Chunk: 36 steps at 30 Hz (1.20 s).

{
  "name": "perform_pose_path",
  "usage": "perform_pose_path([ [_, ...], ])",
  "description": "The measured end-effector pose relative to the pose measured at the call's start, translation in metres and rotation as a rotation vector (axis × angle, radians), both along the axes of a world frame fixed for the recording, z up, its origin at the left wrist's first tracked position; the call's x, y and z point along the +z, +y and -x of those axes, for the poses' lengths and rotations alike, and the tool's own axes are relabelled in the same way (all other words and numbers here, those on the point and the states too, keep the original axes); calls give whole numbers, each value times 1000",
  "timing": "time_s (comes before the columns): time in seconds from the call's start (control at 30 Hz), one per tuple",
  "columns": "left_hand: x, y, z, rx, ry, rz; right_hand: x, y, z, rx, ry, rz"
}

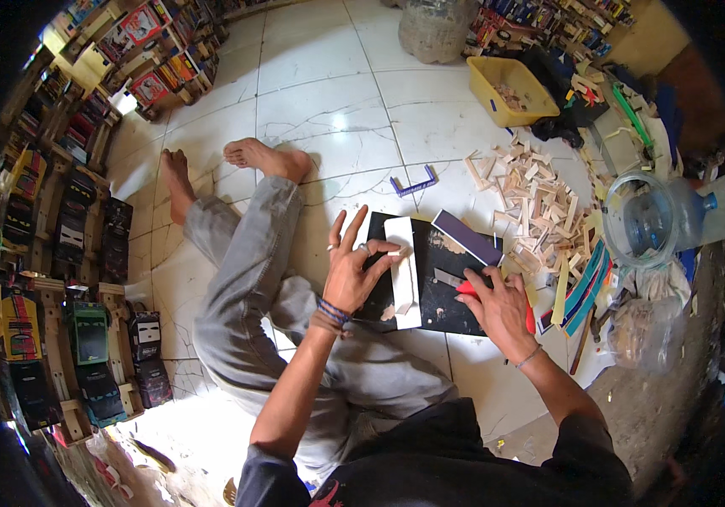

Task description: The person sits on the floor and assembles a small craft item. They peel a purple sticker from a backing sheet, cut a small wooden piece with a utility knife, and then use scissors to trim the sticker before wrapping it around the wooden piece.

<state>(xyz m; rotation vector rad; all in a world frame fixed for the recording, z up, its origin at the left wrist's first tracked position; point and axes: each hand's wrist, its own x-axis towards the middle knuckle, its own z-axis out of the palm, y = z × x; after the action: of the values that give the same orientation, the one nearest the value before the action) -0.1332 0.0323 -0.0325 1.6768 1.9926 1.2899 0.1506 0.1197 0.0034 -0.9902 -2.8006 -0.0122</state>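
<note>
My left hand (349,270) is over a long white strip (402,291) lying on a black board (434,308). Its thumb and index fingertip come together at the strip's edge, while the other fingers stick up. Whatever small thing sits between those tips is too small to make out. To the right, my right hand (504,311) is closed over a red-handled knife (466,289), its metal blade pointing left across the board. Part of the handle hides under my fingers. Beyond the blade, a dark purple, white-edged block (468,237) lies at a slant on the board.
Many small wooden pieces (540,198) are heaped right of the board. A purple U-shaped piece (413,182) lies on the tiled floor ahead. Farther right are a yellow tub (512,89) and a clear plastic jug (645,220). Model trucks (92,338) line the left side.
</note>
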Motion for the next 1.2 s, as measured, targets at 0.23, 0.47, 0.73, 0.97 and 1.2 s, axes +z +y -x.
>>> perform_pose_path([
  [0.23,79,-71,13,193,117,-197,33,-44,98,-16,521,831],
  [0.47,121,-139,10,451,-345,-430,82,-95,166,126,560,1252],
  [0.73,120,-184,-16,407,-1135,-489,111,-131,175,376,469,1242],
  [0.97,126,-204,-29,483,-1371,-426,90,-118,168,192,561,1856],
  [1.2,130,-198,-40,448,-1387,-408,74,-123,157,39,502,2229],
])
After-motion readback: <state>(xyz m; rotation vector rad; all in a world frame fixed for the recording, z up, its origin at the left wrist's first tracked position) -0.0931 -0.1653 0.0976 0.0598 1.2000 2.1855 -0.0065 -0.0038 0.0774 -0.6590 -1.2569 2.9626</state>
